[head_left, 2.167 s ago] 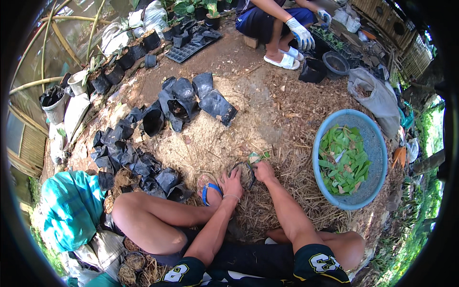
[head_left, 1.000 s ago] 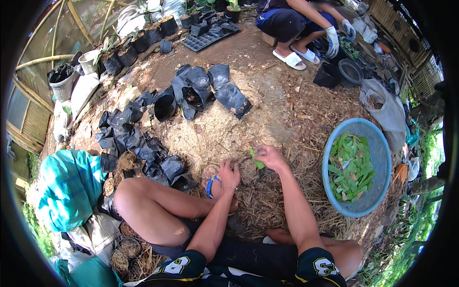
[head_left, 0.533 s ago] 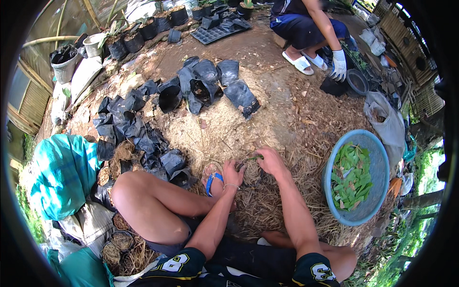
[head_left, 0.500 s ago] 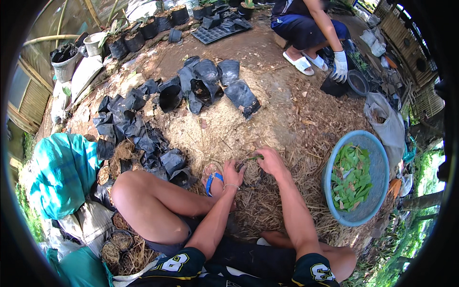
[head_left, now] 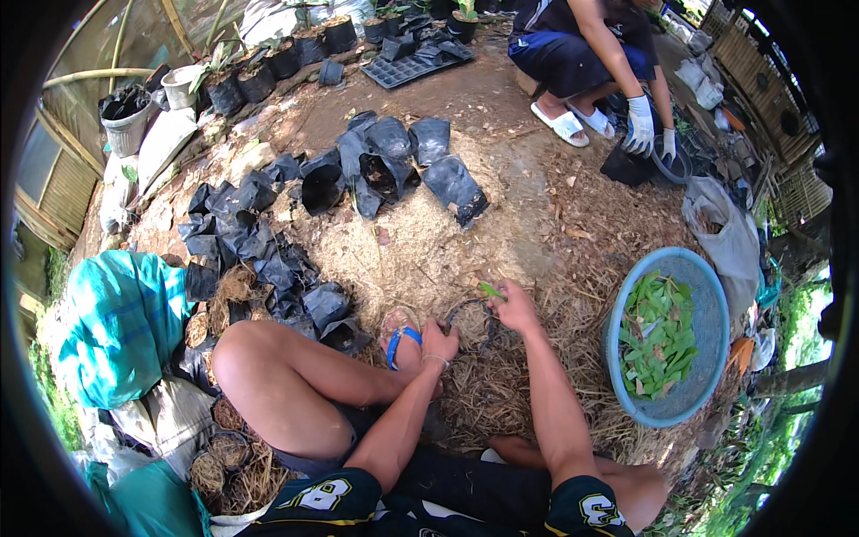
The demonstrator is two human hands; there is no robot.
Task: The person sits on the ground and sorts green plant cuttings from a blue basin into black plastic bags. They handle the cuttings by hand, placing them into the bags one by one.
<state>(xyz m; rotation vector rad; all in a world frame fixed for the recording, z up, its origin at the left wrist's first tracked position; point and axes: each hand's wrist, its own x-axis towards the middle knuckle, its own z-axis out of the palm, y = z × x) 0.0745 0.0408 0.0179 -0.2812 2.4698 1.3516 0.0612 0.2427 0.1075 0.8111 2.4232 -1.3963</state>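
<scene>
My left hand (head_left: 438, 342) is closed beside my foot in a blue-strapped sandal (head_left: 403, 335). From its fingers a thin dark strip (head_left: 465, 305) curves up toward my right hand (head_left: 514, 307); its material is hard to make out. The right fingers are pinched by a small cutting with a green leaf (head_left: 489, 289), which points up and left. One end of the dark strip hangs close to these fingers; whether they also grip it is unclear. Both hands are low over dry straw (head_left: 501, 385).
To my right stands a blue basin (head_left: 617, 394) with green leaves (head_left: 658, 336). Black plastic grow bags (head_left: 380, 166) lie ahead and left, near a teal sack (head_left: 116, 327). A gloved co-worker (head_left: 582, 45) crouches at the far right by a black pot (head_left: 626, 166).
My hands have drawn apart, the left moving slightly down and the right slightly right. The dark strip now shows stretched between them. The co-worker's second gloved hand has come into view.
</scene>
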